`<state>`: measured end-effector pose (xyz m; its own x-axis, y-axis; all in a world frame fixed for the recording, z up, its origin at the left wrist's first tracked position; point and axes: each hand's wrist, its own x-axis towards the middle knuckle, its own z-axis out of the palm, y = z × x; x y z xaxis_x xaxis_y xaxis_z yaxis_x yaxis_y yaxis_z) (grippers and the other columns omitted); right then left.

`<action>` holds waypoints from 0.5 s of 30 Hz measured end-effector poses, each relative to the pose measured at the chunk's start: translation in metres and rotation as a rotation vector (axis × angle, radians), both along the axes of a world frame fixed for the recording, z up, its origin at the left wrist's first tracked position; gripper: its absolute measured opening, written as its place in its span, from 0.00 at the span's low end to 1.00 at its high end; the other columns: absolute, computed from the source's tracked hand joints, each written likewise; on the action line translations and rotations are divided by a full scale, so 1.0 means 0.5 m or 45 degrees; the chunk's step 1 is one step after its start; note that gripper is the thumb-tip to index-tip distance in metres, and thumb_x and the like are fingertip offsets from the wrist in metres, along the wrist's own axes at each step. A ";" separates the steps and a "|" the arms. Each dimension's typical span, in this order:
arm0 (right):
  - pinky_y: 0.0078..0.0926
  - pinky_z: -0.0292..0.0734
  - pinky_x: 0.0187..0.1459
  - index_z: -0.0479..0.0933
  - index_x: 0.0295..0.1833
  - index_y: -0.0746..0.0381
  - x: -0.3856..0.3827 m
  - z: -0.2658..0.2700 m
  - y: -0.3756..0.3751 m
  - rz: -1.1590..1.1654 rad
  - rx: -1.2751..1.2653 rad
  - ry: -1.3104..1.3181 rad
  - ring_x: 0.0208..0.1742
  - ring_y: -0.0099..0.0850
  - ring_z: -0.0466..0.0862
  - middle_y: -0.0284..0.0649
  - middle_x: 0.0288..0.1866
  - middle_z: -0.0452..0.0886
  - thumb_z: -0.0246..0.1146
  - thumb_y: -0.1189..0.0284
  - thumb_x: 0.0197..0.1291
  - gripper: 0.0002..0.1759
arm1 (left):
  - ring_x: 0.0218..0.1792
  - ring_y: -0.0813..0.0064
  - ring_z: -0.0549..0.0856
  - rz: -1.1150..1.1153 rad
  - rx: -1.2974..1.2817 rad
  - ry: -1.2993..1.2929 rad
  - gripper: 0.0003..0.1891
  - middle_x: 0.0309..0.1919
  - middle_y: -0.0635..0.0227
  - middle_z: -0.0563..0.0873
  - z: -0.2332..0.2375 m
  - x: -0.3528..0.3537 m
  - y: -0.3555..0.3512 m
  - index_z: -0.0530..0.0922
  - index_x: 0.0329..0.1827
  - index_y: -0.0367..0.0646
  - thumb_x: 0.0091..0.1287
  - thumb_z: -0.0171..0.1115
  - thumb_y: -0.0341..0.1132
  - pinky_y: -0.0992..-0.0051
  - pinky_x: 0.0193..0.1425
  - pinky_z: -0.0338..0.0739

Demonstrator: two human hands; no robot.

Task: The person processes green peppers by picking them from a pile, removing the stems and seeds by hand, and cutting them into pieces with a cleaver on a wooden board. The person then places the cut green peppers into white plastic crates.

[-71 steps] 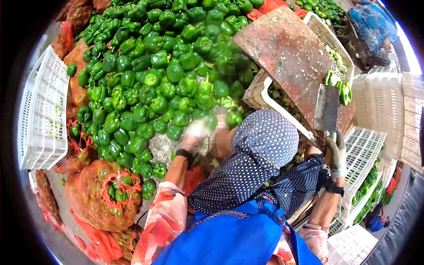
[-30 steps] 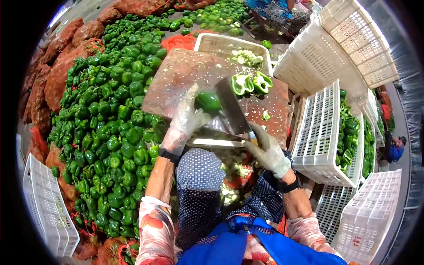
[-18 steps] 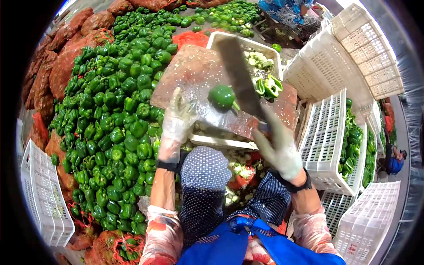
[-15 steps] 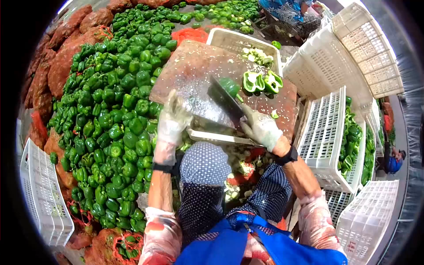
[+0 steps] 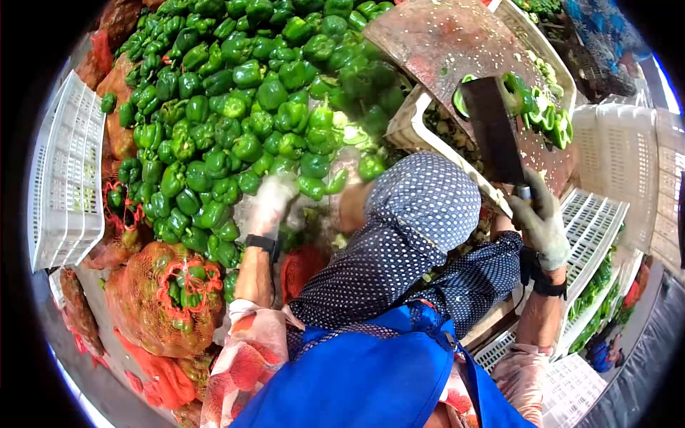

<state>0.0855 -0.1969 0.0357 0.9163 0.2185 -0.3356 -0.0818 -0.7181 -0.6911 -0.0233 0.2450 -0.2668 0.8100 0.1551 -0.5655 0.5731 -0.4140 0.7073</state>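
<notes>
My right hand [image 5: 548, 227], in a pale glove, grips the handle of a cleaver [image 5: 492, 132]. The dark, broad blade lies over the right part of a worn cutting board [image 5: 439, 50] dotted with pale seeds. Around the blade's far side are cut green bell peppers [image 5: 549, 118], hollow with pale insides. To the left, my gloved left hand [image 5: 275, 196] is down at the near edge of a large heap of whole green bell peppers [image 5: 246, 114]. Motion smears its fingers, so I cannot tell whether they hold a pepper.
Under the board sits a white crate [image 5: 410, 125] with pepper scraps inside. Stacked white crates [image 5: 617, 150] stand at the right, and another white crate [image 5: 68, 175] at the far left. A red mesh sack [image 5: 160, 307] lies near the left sleeve. Someone in blue patterned clothing [image 5: 606, 28] is at the far right.
The view has swung left and down. My left hand has gone from beside the board to the pepper heap. My right hand still holds the cleaver over the board.
</notes>
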 end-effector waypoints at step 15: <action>0.24 0.75 0.54 0.70 0.67 0.68 0.017 -0.078 -0.065 -0.382 0.092 -0.032 0.54 0.26 0.79 0.42 0.55 0.81 0.61 0.73 0.66 0.25 | 0.46 0.59 0.87 -0.263 -0.054 0.138 0.18 0.46 0.55 0.88 -0.035 0.101 -0.182 0.82 0.50 0.37 0.63 0.67 0.40 0.64 0.53 0.81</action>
